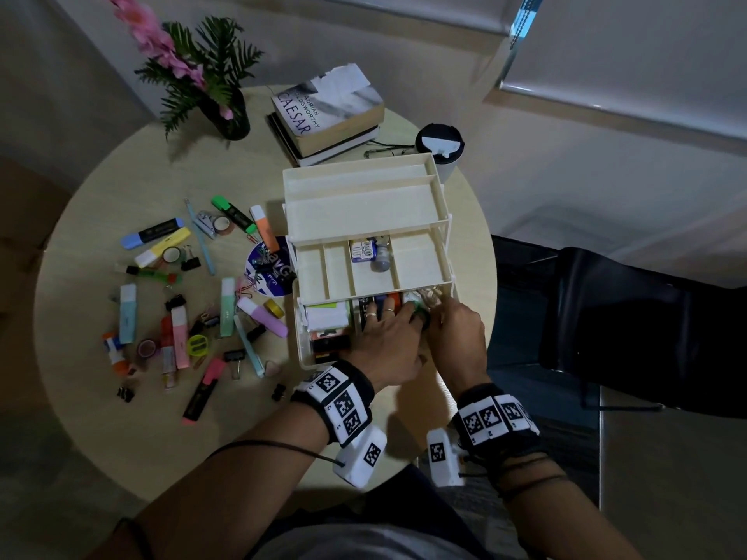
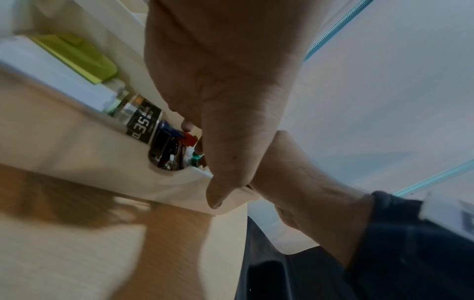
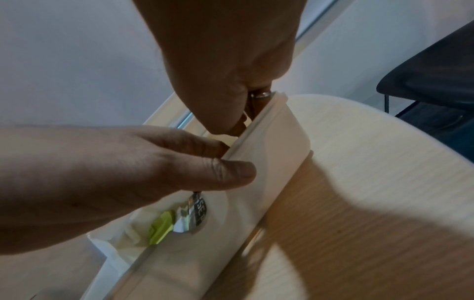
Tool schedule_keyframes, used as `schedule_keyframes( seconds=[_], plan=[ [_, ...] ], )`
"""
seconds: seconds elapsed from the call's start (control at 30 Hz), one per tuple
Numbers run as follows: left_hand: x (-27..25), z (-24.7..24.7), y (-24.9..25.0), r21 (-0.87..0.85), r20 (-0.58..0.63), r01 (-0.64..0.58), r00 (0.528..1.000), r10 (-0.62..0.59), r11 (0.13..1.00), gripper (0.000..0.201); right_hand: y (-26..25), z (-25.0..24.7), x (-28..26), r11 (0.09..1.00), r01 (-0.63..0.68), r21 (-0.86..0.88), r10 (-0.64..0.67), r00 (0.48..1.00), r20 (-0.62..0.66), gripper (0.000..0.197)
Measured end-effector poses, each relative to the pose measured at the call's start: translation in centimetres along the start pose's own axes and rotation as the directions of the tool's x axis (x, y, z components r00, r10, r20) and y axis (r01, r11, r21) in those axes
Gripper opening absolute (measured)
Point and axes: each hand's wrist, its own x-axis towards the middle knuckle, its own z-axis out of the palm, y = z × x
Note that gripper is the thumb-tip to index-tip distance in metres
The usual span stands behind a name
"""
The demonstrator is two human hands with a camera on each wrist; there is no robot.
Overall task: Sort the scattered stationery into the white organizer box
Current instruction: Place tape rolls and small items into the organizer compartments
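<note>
1. Both hands were down in the bottom tier of the white organizer box (image 1: 366,204), which stood on the round wooden table (image 1: 121,438) with its upper trays fanned back.
2. The left hand (image 1: 388,337) lay over the middle of that lowest tray, fingers stretched forward onto the pens (image 2: 164,142) packed there; its thumb (image 2: 218,194) hung over the front wall.
3. The right hand (image 1: 454,333) was just beside it, touching, fingers curled down into the right-hand compartment around something green (image 1: 416,311). What that green thing was, could not be told.
4. In the right wrist view, a fingertip and thumb pinched the tray's front rim (image 3: 259,125).
5. A yellow-green sticky note pad (image 2: 77,54) and white pads sat in the tray's left compartment.
6. One tier up, a small bottle (image 1: 381,258) and a barcoded box (image 1: 361,250) lay in a middle compartment.
7. Scattered highlighters (image 1: 151,233), binder clips (image 1: 190,262), tape rolls (image 1: 220,224) and paper clips lay on the table to the left of the box.
8. Behind it: a stack of books (image 1: 327,115), a lidded cup (image 1: 438,141), a vase of flowers (image 1: 230,115).
</note>
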Motion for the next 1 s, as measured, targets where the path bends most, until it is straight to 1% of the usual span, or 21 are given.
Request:
schedule_keyframes(
  seconds=[0.07,0.13,0.2,0.23,0.27,0.37,0.43,0.5,0.57,0.63,0.7,0.73,0.77,0.83,0.93,1.0],
  plan=[
    [0.1,0.2,0.0,-0.01,0.008,0.014,1.0,-0.014,1.0,0.064,-0.2,0.2,-0.5,0.997,0.02,-0.075,-0.019,1.0,0.01,0.005],
    [0.2,0.5,0.0,-0.017,0.019,0.018,1.0,-0.018,1.0,0.076,-0.4,0.3,-1.1,0.983,0.078,-0.167,-0.07,0.996,0.058,0.007],
    [0.5,0.8,-0.2,-0.028,0.026,0.019,0.999,-0.019,0.999,0.088,-0.4,0.6,-1.1,0.965,0.159,-0.206,-0.131,0.981,0.145,0.026],
    [0.5,0.9,-0.2,-0.034,0.021,0.017,1.0,-0.016,0.999,0.091,-0.3,0.7,-0.9,0.96,0.182,-0.214,-0.145,0.974,0.176,0.034],
    [0.6,0.8,-0.2,-0.034,0.016,0.011,1.0,-0.011,0.999,0.091,-0.1,0.8,-0.7,0.958,0.195,-0.212,-0.156,0.969,0.19,0.038],
    [0.1,0.0,-0.2,-0.01,-0.007,-0.013,1.0,0.013,1.0,0.088,0.2,1.1,-0.5,0.964,0.208,-0.163,-0.174,0.964,0.201,0.035],
    [-0.7,-0.7,-0.5,-0.024,-0.022,-0.05,0.999,0.05,0.998,0.083,-0.2,0.8,-0.7,0.969,0.207,-0.134,-0.186,0.971,0.152,0.031],
    [-1.9,-1.5,-1.2,-0.092,-0.051,-0.077,0.996,0.073,0.993,0.074,-0.7,0.4,-1.1,0.96,0.264,-0.098,-0.255,0.962,0.094,0.027],
    [-3.7,-1.7,-2.6,-0.164,-0.134,-0.128,0.985,0.106,0.978,0.059,-1.6,0.3,-1.6,0.936,0.352,-0.003,-0.351,0.934,0.07,0.024],
    [-6.2,-1.4,-4.5,-0.199,-0.258,-0.173,0.959,0.119,0.964,0.042,-2.9,0.4,-2.3,0.916,0.395,0.074,-0.401,0.912,0.091,0.025],
    [-9.2,-0.6,-7.0,-0.232,-0.383,-0.197,0.919,0.096,0.953,0.035,-4.7,0.5,-3.1,0.888,0.447,0.108,-0.458,0.881,0.117,0.021],
    [-10.9,-0.3,-8.5,-0.253,-0.427,-0.202,0.901,0.078,0.946,0.033,-6.0,0.4,-3.5,0.865,0.487,0.125,-0.5,0.856,0.132,0.018],
    [-12.6,0.0,-10.2,-0.274,-0.449,-0.19,0.892,0.049,0.943,0.031,-7.4,0.5,-3.9,0.838,0.525,0.146,-0.544,0.824,0.156,0.017],
    [-15.7,0.9,-13.9,-0.296,-0.448,-0.116,0.893,-0.03,0.948,0.026,-10.4,1.0,-4.2,0.795,0.586,0.156,-0.606,0.764,0.219,0.016],
    [-19.6,2.3,-19.0,-0.331,-0.399,0.021,0.903,-0.16,0.944,0.021,-15.3,2.7,-3.8,0.771,0.619,0.153,-0.633,0.714,0.301,0.022],
    [-21.7,3.1,-21.4,-0.377,-0.387,0.069,0.894,-0.224,0.924,0.022,-18.5,4.0,-3.6,0.736,0.66,0.154,-0.669,0.672,0.316,0.024]
  ],
)
